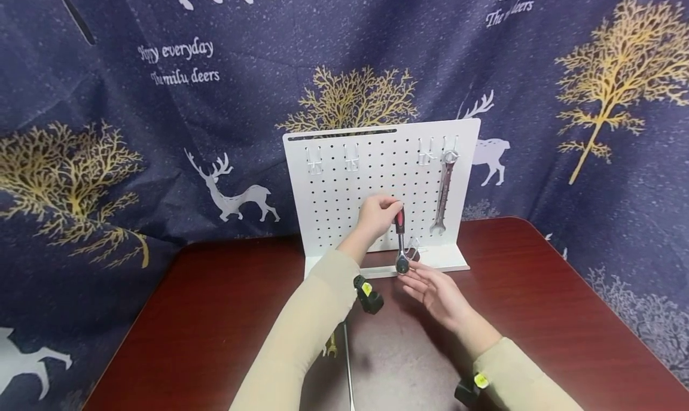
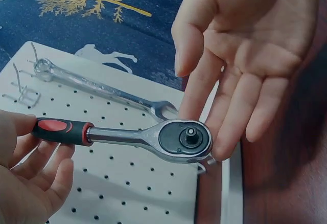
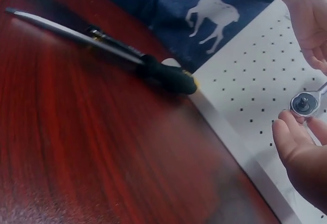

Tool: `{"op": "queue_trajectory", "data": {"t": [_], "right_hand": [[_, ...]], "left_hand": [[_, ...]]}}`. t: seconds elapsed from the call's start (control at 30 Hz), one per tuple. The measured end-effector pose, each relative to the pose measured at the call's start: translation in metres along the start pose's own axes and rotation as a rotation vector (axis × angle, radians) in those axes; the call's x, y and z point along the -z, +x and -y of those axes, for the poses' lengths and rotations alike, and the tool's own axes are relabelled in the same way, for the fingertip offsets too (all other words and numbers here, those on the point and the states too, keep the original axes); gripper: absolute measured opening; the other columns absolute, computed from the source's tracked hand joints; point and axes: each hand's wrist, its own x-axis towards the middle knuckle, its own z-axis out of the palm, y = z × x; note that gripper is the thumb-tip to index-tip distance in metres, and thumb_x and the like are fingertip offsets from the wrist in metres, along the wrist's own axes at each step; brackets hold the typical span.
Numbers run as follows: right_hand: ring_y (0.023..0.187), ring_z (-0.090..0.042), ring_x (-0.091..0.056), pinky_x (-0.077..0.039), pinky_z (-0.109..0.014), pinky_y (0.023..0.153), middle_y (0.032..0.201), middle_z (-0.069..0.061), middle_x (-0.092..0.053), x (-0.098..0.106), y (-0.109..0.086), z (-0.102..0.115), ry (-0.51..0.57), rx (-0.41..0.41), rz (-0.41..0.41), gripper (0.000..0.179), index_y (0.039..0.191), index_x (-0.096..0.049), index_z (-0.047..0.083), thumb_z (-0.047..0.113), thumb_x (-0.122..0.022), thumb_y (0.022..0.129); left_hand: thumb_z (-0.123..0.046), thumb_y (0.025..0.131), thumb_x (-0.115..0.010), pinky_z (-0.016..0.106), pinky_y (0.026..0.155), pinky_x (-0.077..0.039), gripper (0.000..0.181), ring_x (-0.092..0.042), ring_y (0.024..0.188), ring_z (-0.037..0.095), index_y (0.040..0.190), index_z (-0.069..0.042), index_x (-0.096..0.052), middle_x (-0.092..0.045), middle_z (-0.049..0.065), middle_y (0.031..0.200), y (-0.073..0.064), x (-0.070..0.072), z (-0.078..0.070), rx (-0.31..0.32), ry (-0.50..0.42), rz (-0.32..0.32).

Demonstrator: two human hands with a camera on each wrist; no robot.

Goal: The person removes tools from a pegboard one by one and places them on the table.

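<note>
- While I look down from the head view, the ratchet (image 1: pixel 401 241) hangs nearly upright before the lower part of the white pegboard (image 1: pixel 344 201), handle up and round head down, over the bench (image 1: pixel 226 303).
- My left hand (image 1: pixel 378 215) pinches the top of its red-and-black handle; my right hand (image 1: pixel 438 294) is unclenched beside the head. A combination wrench (image 1: pixel 444 192) hangs on the board to the right.
- From the left wrist, my thumb and fingers hold the very end of the handle. My right fingers are extended, gripping nothing — one seems to touch the head's rim, though I can't tell whether it bears weight.
- I judge the tool stiff, sturdy and head-heavy, so an end pinch could let it swing. The polished shank looks slippery — better to wrap the handle's middle and steady the head.
- From the right wrist, the head shows by my right fingertips, the handle out of sight; a screwdriver (image 3: pixel 166 75) lies near the pegboard's edge.
</note>
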Motion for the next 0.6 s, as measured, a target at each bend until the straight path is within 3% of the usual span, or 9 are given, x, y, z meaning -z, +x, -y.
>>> {"op": "queue_trajectory", "data": {"t": [0.17, 0.33, 0.6], "right_hand": [[0.1, -0.014, -0.067, -0.051, -0.034, 0.095, 0.105, 0.002, -0.069, -0.003, 0.002, -0.011, -0.115, 0.018, -0.004, 0.041, 0.135, -0.039, -0.008, 0.008, -0.046, 0.097], [0.094, -0.014, -0.069, -0.053, -0.037, 0.092, 0.101, -0.001, -0.07, -0.01, 0.007, -0.021, -0.298, 0.032, -0.048, 0.051, 0.133, -0.038, -0.017, 0.007, -0.057, 0.092], [0.085, -0.018, -0.071, -0.057, -0.041, 0.081, 0.098, -0.018, -0.07, -0.02, 0.015, -0.033, -0.496, 0.035, -0.045, 0.046, 0.119, -0.048, -0.019, 0.007, -0.066, 0.086]], "left_hand": [[-0.025, 0.092, -0.06, 0.021, 0.066, -0.051, 0.022, -0.066, 0.077, 0.012, 0.106, -0.011, -0.07, -0.071, 0.004, 0.098, -0.008, 0.007, 0.012, 0.027, 0.011, 0.008], [-0.023, 0.091, -0.06, 0.019, 0.061, -0.051, 0.022, -0.064, 0.073, 0.014, 0.103, -0.008, -0.071, -0.071, 0.007, 0.093, -0.015, 0.013, 0.024, 0.008, 0.011, 0.006], [-0.023, 0.092, -0.06, 0.022, 0.061, -0.055, 0.023, -0.064, 0.077, 0.014, 0.106, -0.007, -0.07, -0.069, 0.007, 0.096, -0.026, 0.022, 0.042, 0.052, 0.003, 0.018]]}}
